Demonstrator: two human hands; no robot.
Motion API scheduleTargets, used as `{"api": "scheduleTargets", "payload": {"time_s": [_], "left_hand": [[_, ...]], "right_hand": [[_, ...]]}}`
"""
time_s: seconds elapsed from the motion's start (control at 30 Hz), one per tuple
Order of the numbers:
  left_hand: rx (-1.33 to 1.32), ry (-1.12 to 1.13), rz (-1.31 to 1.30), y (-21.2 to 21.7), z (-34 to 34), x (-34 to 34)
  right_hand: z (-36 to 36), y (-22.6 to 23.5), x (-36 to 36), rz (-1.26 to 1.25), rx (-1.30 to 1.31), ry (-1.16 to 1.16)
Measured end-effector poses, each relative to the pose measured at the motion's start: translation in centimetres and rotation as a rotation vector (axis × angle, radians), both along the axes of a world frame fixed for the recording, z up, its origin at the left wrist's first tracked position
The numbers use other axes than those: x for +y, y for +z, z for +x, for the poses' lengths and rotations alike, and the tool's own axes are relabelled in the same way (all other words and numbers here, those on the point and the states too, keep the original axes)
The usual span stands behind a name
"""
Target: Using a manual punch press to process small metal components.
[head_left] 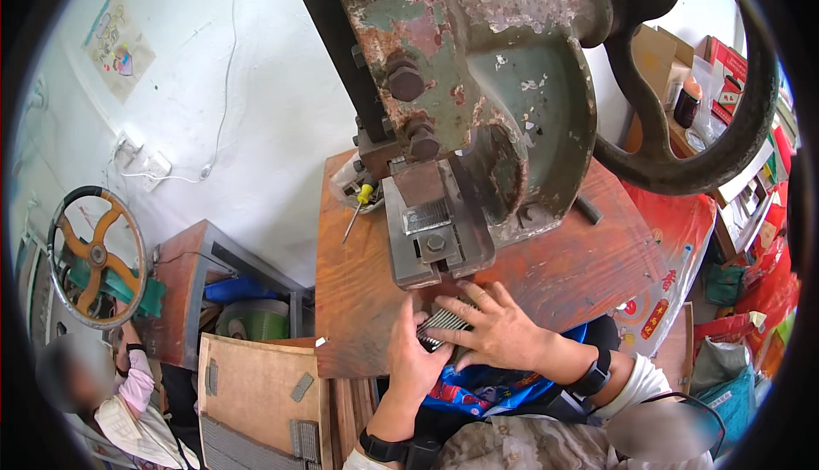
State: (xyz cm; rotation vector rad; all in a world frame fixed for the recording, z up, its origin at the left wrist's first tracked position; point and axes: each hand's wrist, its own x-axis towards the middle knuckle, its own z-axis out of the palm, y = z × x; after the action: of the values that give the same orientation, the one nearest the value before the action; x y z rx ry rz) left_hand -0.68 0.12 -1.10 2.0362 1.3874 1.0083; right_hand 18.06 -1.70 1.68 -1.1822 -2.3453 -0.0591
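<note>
Just in front of the press, I hold a ridged stack of thin metal strips [444, 325], dark with light lines. My left hand [413, 352] is closed around its near left side, with the thumb along the edge. My right hand [505, 332] grips it from the right, its fingers partly spread across the top. Part of the stack is hidden under the fingers. Beyond my hands stands a worn green hand press [478, 86] with a steel die block [437, 244] bolted at its base. A small shiny metal plate [426, 215] sits on that block.
The press stands on a reddish wooden table [354, 299]. A yellow-handled screwdriver [358, 210] lies left of the die. A wooden board [260, 385] with rows of grey strips is at lower left. A large handwheel [657, 120] overhangs the right. Another person [128, 402] sits at far left.
</note>
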Motion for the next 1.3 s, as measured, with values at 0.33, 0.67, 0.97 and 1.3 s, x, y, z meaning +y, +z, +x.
{"api": "scheduleTargets", "payload": {"time_s": [0.33, 0.67, 0.97, 1.3], "left_hand": [[0.244, -0.021, 0.148, 2.3, 2.0, 0.0], [-0.981, -0.109, -0.707, 2.3, 0.0, -2.2], [-1.613, -0.409, -1.263, 1.0, -2.5, -6.4], [0.176, -0.051, -0.327, -3.2, -2.5, -8.3]], "right_hand": [[1.9, -0.8, -0.2, -0.03, -0.004, -0.214], [3.8, -1.5, -0.9, -0.02, 0.373, -0.171], [4.0, -1.9, -0.4, 0.011, 0.308, -0.169], [3.8, -2.5, -0.7, 0.01, 0.292, -0.189]]}}
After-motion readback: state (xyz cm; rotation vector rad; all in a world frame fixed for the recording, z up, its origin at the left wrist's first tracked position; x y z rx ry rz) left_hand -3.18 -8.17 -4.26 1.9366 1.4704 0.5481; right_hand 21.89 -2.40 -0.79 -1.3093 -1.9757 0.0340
